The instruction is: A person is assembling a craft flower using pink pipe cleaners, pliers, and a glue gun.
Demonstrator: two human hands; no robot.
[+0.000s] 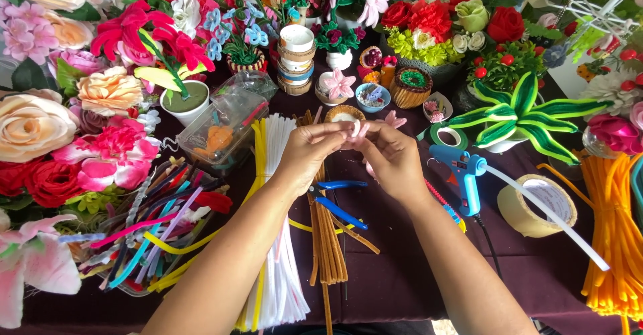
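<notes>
Hands meet above the table's middle: we pinch a small pink fuzzy flower (360, 131) between our left hand (309, 153) and right hand (393, 159), fingertips closed on it from both sides (equally near). Its soft petals point toward twelve o'clock. Blue-handled pliers (338, 204) lie at six o'clock on brown pipe cleaners (328, 241); a blue glue gun (463, 174) rests at three o'clock.

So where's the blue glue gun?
In the head view, the blue glue gun stands on the dark tablecloth just right of the right hand, beside the roll of tan tape.
</notes>
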